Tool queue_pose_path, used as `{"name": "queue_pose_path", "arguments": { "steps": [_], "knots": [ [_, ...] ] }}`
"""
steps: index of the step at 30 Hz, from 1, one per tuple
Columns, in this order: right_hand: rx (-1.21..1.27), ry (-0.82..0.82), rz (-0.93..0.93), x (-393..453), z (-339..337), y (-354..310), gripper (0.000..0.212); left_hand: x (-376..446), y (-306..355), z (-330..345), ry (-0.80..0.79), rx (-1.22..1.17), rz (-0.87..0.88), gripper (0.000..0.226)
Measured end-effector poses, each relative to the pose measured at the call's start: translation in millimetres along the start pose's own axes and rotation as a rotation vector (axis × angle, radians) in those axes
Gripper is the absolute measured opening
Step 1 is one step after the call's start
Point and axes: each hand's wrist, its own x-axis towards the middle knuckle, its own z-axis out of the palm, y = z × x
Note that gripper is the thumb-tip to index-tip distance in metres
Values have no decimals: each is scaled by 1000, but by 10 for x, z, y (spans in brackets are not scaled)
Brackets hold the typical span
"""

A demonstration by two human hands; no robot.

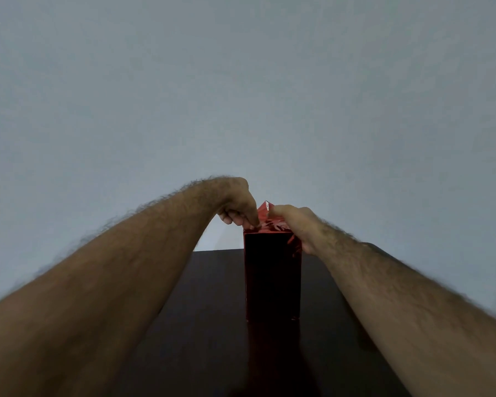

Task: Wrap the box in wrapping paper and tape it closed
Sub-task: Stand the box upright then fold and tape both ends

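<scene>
**Both my hands at the top of the upright red-wrapped box**

Nearest to me, my two bare forearms come in from the lower corners and meet over the middle of the dark tabletop (212,325).

Between them stands the box (272,279), tall and upright, already sheathed in shiny red wrapping paper (294,245). Its near face is in shadow and looks almost black. It sits toward the far edge of the tabletop, roughly midway between the left and right edges. I cannot see what, if anything, is inside it.

At the box's top end, my left hand (238,209) comes down from above with its fingers curled. Its fingertips (251,224) pinch or press the loose paper right at the near top edge of the box; I cannot tell which, but they are on the paper. My right hand (298,224) wraps over the top right corner, fingers curled around the paper there and running a little way down the right side. Between my two hands, a pointed red flap (265,209) of paper sticks up above the top end, not yet folded flat.

Beyond the far edge of the tabletop is a plain pale grey-blue wall (241,81).
</scene>
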Motion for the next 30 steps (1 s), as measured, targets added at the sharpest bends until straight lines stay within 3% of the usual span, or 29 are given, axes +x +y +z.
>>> {"name": "queue_pose_path", "arguments": {
  "steps": [6,10,20,25,30],
  "knots": [
    [-71,20,-8,-73,7,-37,70,7,-193,34,49,-98,-60,38],
    [-100,37,21,-68,8,-56,59,-17,-298,99,15,-271,-103,42],
    [-123,88,11,-2,8,-17,49,-18,-452,136,0,-563,-185,38],
    [-142,80,8,-20,7,-16,44,-54,-460,247,-24,-528,-219,45],
    [-153,101,17,-1,33,-32,51,-88,-480,154,-108,-573,-242,33]
  ]
}}
